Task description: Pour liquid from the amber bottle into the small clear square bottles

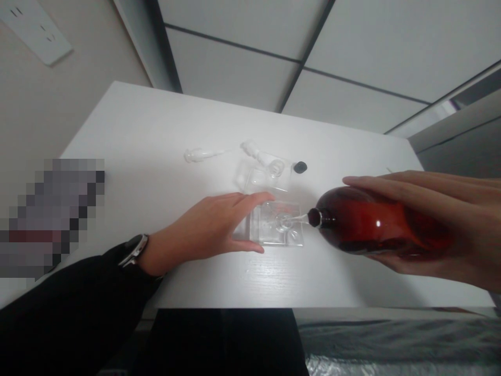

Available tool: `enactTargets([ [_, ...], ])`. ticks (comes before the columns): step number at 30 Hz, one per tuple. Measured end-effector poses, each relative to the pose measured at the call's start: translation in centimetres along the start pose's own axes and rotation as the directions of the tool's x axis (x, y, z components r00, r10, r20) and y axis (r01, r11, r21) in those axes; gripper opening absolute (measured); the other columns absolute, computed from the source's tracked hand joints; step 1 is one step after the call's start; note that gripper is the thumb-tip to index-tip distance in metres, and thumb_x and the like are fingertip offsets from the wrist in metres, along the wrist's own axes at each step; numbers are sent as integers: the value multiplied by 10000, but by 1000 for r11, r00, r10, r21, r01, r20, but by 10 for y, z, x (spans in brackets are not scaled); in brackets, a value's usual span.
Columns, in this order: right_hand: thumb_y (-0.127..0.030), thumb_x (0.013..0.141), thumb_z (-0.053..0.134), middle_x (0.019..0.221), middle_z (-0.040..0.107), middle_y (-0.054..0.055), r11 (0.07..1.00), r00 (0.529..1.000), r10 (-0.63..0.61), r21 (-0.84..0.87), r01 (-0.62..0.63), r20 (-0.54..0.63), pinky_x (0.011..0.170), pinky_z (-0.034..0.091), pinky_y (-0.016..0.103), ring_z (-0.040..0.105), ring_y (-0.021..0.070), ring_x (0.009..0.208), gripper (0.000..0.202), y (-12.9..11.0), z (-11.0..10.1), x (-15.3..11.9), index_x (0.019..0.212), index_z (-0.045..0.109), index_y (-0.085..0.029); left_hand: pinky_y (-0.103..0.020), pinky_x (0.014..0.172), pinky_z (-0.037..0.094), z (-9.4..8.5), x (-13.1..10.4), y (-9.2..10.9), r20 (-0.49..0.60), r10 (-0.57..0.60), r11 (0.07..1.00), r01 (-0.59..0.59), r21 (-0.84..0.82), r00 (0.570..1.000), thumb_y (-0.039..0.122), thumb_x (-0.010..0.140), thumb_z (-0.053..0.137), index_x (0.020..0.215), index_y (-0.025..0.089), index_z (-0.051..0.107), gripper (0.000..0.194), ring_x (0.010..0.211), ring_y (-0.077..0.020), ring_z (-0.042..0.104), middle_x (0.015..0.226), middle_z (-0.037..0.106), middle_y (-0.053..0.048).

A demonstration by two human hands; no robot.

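My right hand is wrapped round an amber-red bottle, tipped so that its uncapped mouth points left. Clear liquid runs from that mouth toward the round opening of a clear, square-sided container. Thumb and fingers of my left hand grip this container from its left side, on opposite faces. Just behind it is a second clear container with a round opening. A small black cap lies to the right of that one.
Two slim clear pieces, one on the left and one by the rear container, lie toward the back of the white table. A blurred-out object is at the left edge. Cabinet panels rise behind.
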State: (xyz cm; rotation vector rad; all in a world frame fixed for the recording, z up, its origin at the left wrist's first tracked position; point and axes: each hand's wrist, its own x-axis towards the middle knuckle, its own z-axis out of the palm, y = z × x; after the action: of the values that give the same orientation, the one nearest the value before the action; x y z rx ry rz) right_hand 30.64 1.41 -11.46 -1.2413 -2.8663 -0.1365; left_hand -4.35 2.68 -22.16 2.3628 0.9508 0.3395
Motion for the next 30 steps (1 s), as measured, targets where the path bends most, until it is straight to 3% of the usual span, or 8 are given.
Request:
enactTargets([
  [4,-662,959,512,1359,757,-44,999,997,-42,15,43,-66,588,592,471,791,309,868,732,7,5,-2,1661,416,-476,-409,987,575,-1,1,1,6,-2,1000,2,3,1000,521,880,881,1589,230,470,869,1270,-343,737,1470,716,-149],
  [11,-666,967,542,1335,770,-44,999,997,-42,31,44,-66,610,605,478,798,320,896,735,8,4,0,1667,401,-493,-396,940,574,1,0,-1,-5,18,1000,-18,11,1000,536,895,863,1579,241,465,845,1223,-338,752,1424,738,-144],
  [20,-727,986,492,1278,796,4,993,990,-116,-19,115,-77,506,575,461,792,296,784,760,8,-3,5,1684,379,-450,-384,956,556,2,-2,-2,-21,12,1000,-11,29,1000,538,887,870,1597,230,459,877,1219,-333,748,1432,732,-149],
  [25,-785,973,426,1240,789,-4,999,998,-44,10,44,-44,536,571,512,787,343,823,749,10,-2,3,1662,385,-497,-388,948,560,2,-1,-1,-13,4,1000,-4,30,1000,548,899,855,1595,230,462,861,1214,-335,751,1426,735,-147],
  [30,-801,918,529,1260,783,-38,998,999,2,60,0,-37,576,595,521,790,340,859,758,13,0,0,1623,457,-530,-375,972,552,2,-1,-2,-17,8,999,-7,34,1000,552,890,862,1595,242,452,873,1242,-325,742,1448,726,-137],
])
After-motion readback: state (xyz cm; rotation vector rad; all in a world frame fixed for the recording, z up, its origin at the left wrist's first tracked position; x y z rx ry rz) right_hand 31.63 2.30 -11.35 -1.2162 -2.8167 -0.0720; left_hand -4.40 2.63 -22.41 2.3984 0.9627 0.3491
